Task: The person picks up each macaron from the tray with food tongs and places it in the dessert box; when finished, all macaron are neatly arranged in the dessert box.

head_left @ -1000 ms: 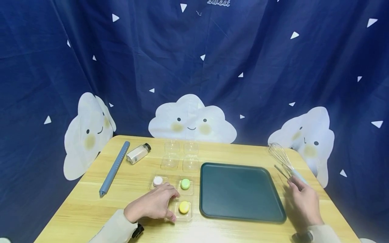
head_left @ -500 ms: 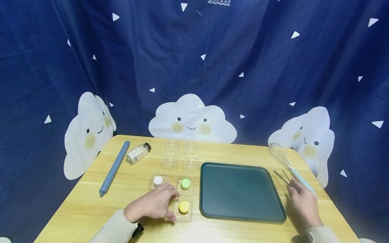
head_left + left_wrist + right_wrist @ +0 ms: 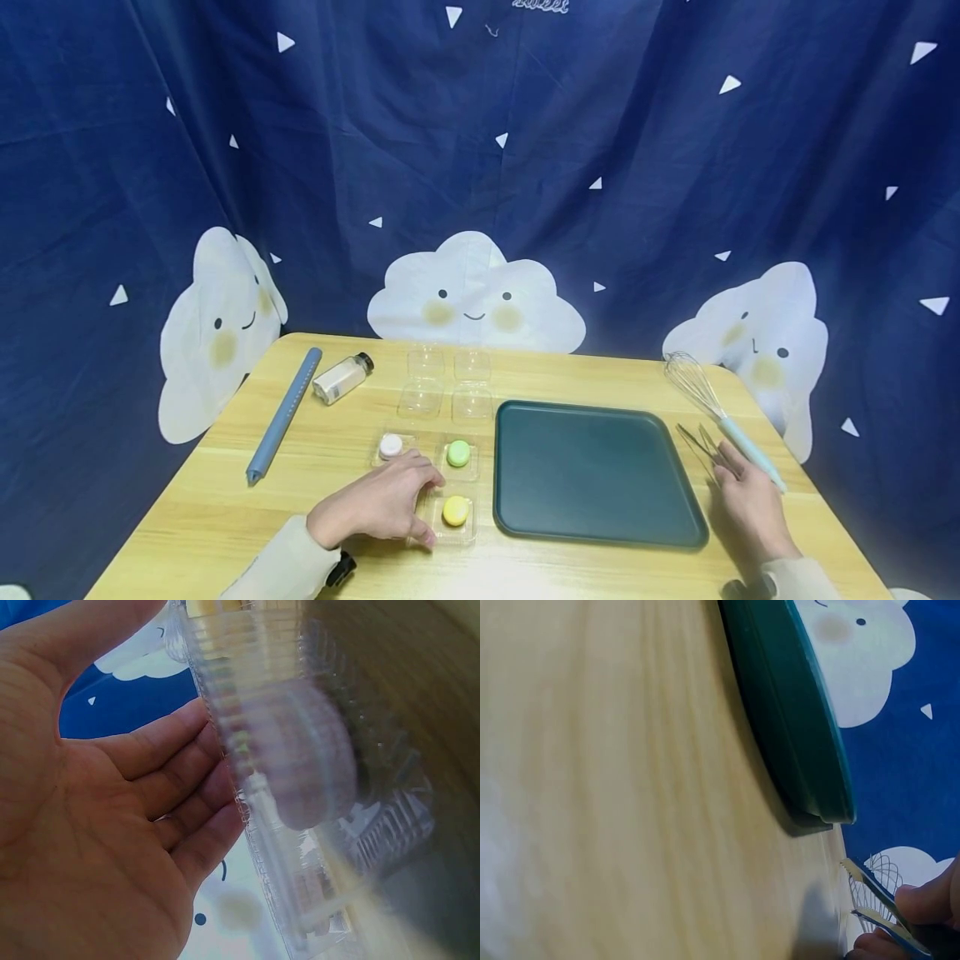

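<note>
My left hand (image 3: 378, 498) lies beside a clear plastic box with a yellow macaron (image 3: 455, 511). In the left wrist view its long, lightly bent fingers (image 3: 180, 742) touch a clear box (image 3: 409, 825) holding a blurred pinkish-purple macaron (image 3: 307, 761). A green macaron (image 3: 458, 453) and a pale pink one (image 3: 390, 446) sit in boxes just beyond this hand. Right of the tray, my right hand (image 3: 753, 504) grips slim tongs (image 3: 696, 442). Their two tips (image 3: 864, 876) stand apart with nothing between them; the fingers largely hide the handle end.
A dark green tray (image 3: 592, 475) lies between the hands. A whisk (image 3: 750, 450) with a light blue handle lies right of the tongs. Several clear lids (image 3: 472, 403) stand at the back. A shaker jar (image 3: 342, 380) and a blue-grey rod (image 3: 283, 417) are at the left.
My right hand has drawn slightly back toward the near side with the tongs, and more of the whisk's handle shows. The left hand has stayed in place.
</note>
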A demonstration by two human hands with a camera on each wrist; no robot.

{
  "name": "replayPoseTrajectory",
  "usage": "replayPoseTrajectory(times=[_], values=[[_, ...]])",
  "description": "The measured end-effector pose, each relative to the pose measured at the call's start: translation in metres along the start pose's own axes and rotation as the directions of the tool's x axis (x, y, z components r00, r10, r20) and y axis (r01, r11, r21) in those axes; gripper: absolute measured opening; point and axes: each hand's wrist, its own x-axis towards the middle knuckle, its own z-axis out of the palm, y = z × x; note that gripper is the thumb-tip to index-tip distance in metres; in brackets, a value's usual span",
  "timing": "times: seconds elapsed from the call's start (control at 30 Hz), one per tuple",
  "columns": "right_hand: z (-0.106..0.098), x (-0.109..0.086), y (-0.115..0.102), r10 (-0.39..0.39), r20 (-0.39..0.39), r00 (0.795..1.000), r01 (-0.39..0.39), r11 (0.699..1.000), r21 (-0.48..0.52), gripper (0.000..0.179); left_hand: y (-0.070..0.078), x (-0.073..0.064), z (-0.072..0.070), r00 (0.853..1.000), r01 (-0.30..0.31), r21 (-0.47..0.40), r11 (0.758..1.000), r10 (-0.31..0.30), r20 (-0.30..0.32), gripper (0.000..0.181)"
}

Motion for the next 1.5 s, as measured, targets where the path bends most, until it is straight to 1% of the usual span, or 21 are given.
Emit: replayPoseTrajectory(times=[0.17,0.37,0.43,0.57,0.87,1.1,1.33,1.5], values=[[-0.0001,-0.0004,-0.0009,0.006,-0.013,1.0,-0.006,1.0,-0.011,0.054,0.0008,0.0003,-0.0006,1.0,0.004,0.002,1.0,-0.004,0.0,0.069],[0.0016,-0.0012,-0.0028,0.014,-0.029,0.999,-0.016,0.999,-0.05,0.055,0.0011,-0.0004,-0.0011,1.0,0.015,-0.021,1.0,-0.015,0.012,0.071],[0.0021,-0.0017,-0.0033,0.026,-0.031,0.999,-0.027,0.998,-0.057,0.055,0.0006,-0.0008,-0.0008,1.0,0.013,-0.02,1.0,-0.013,0.015,0.072],[0.0036,-0.0021,-0.0022,0.021,-0.042,0.999,-0.024,0.997,-0.072,0.054,-0.0002,-0.0013,0.0006,1.0,0.01,-0.011,1.0,-0.01,0.013,0.074],[0.0065,-0.0009,0.001,0.013,-0.057,0.998,-0.017,0.998,-0.062,0.053,0.0001,-0.0012,0.0009,1.0,0.012,-0.009,1.0,-0.011,0.013,0.074],[0.0068,-0.0028,0.0022,0.01,-0.059,0.998,-0.011,1.0,-0.012,0.054,0.0023,-0.0011,-0.0015,1.0,-0.006,-0.002,1.0,0.006,0.008,0.074],[0.0064,-0.0038,0.0031,-0.003,-0.079,0.997,0.002,1.0,-0.013,0.054,0.0038,-0.0013,-0.0004,1.0,0.014,0.012,1.0,-0.014,0.017,0.076],[0.0057,-0.0046,0.0024,-0.03,-0.112,0.993,0.028,0.999,-0.017,0.055,0.0043,-0.0015,0.0005,1.0,0.019,-0.001,1.0,-0.019,0.018,0.076]])
